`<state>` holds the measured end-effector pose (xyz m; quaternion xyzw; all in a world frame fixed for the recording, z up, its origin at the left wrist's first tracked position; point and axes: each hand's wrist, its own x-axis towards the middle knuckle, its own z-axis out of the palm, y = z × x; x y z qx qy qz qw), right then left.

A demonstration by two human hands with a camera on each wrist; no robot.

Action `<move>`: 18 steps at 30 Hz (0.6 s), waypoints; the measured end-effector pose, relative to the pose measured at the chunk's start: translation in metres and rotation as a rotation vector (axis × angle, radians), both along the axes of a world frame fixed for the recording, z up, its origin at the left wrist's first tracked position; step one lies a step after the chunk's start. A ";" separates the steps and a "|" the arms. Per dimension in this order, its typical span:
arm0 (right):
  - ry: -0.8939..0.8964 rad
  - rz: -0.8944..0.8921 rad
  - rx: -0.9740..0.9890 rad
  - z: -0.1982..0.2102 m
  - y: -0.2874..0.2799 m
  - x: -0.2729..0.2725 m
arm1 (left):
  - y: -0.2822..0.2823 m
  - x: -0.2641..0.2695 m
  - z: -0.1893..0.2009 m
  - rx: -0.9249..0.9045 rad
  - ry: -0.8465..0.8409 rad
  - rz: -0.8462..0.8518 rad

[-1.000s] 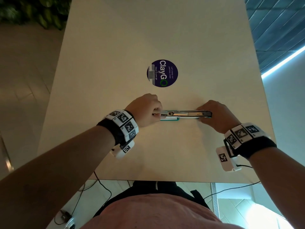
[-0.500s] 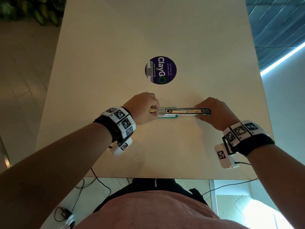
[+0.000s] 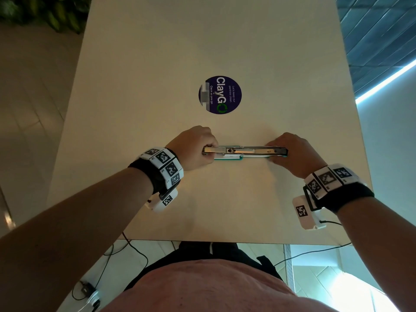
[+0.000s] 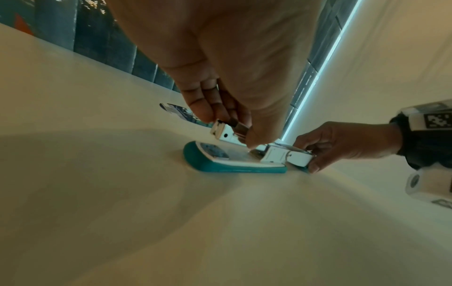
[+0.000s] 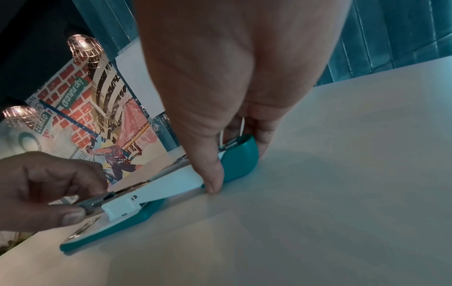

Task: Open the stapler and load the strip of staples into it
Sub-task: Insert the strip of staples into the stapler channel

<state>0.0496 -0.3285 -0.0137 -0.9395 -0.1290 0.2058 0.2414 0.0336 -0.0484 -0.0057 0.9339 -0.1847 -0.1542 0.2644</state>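
Note:
A teal and white stapler (image 3: 245, 152) lies swung open flat on the pale table (image 3: 225, 199), its metal staple channel facing up. My left hand (image 3: 208, 150) pinches the left end of the metal channel (image 4: 240, 127) between thumb and fingers, above the teal base (image 4: 220, 164). My right hand (image 3: 273, 154) grips the other end, thumb (image 5: 212, 174) and fingers pressed on both sides of the teal top cover (image 5: 240, 154). I cannot make out a separate strip of staples; the left fingers hide that end.
A round dark blue sticker (image 3: 220, 95) sits on the table beyond the stapler. The table's near edge (image 3: 225, 240) is close to my body, with cables hanging below it. A blue tiled wall (image 3: 378, 30) lies to the right.
Both hands keep their holds on the ends of the stapler. Only the head view has shifted slightly.

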 end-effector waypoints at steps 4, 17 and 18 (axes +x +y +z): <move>-0.001 -0.002 0.000 0.001 0.001 0.000 | 0.001 -0.002 -0.002 0.005 -0.054 -0.056; 0.005 -0.008 -0.011 -0.001 0.000 0.001 | 0.010 -0.003 -0.012 -0.032 -0.152 -0.119; 0.006 -0.007 -0.015 -0.001 0.000 0.001 | 0.010 -0.003 -0.011 -0.032 -0.147 -0.120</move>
